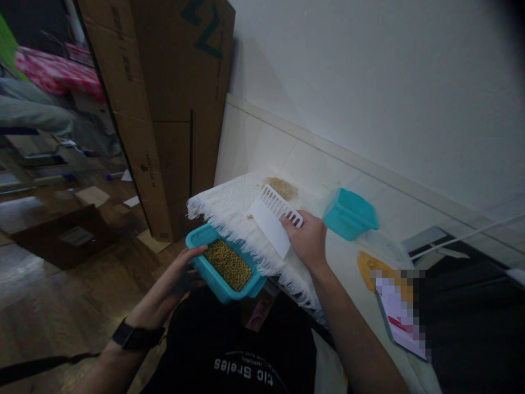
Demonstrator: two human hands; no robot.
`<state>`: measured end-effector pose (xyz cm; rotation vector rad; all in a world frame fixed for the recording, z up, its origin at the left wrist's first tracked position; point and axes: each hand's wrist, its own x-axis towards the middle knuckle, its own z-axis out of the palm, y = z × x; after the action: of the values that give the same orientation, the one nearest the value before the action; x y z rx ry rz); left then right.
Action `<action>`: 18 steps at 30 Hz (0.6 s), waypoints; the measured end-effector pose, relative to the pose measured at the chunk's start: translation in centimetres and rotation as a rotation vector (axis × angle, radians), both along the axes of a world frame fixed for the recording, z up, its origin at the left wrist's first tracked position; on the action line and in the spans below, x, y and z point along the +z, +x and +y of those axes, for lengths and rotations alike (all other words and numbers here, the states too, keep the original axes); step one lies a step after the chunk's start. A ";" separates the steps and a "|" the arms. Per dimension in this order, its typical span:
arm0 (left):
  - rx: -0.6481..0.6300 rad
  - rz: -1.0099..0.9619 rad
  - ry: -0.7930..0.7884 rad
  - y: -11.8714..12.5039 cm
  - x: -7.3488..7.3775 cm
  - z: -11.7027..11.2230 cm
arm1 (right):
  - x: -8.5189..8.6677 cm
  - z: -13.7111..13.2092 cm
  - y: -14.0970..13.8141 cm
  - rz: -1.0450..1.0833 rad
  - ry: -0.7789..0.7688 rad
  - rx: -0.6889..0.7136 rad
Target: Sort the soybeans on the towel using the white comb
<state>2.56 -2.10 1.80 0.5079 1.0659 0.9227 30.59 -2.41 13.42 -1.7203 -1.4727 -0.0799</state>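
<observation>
Wooden flooring point(61, 295) strewn with packaging spreads across the far left, below a pink-and-white cloth point(61, 71), and a tall cardboard box point(184, 82) stands against the pale wall point(369, 65). Next comes the person's left hand point(178, 273), closed on the left end of a turquoise tub point(227, 295), its thumb over the rim and the other fingers mostly hidden. The tub sits at the fringed edge of a white cloth point(229, 200) and holds a broad layer of greenish beans point(227, 265). Judging by this, gathering the beans looks well advanced; what seems left is the pile of paler grains point(283, 187) on the white cloth, with a few bits near the tool. Over the white cloth, the right hand point(307, 241) grips a white slotted scraper point(270, 227) by its slotted end, thumb on top, the plain edge towards the tub. Farther right, a second tub point(353, 213) stands open, its contents unclear. Beyond it lie a yellow item point(367, 268) and a partly blurred flat device point(394, 312).
</observation>
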 end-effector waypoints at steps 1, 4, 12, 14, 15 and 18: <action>-0.014 -0.014 0.028 -0.1 -0.1 0.0 | 0.1 0.0 -0.1 -0.003 -0.001 0.000; -0.036 -0.032 0.081 -0.3 -0.4 0.0 | 0.3 0.1 -0.4 -0.013 0.001 -0.005; -0.028 -0.021 0.049 -0.3 -0.5 0.1 | 0.9 0.3 -1.1 -0.021 -0.029 -0.004; -0.030 -0.023 0.070 -0.3 -0.5 0.0 | 1.1 0.4 -1.3 -0.035 -0.039 0.000; -0.029 -0.020 0.068 -0.3 -0.5 -0.1 | 1.2 0.5 -1.4 -0.040 -0.044 0.002; -0.026 -0.013 0.056 -0.3 -0.5 0.0 | 1.5 0.7 -1.6 -0.051 -0.052 0.008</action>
<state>2.26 -2.11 1.26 0.5600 1.0218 0.9339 29.00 -1.67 14.93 -1.7657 -1.5311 -0.0817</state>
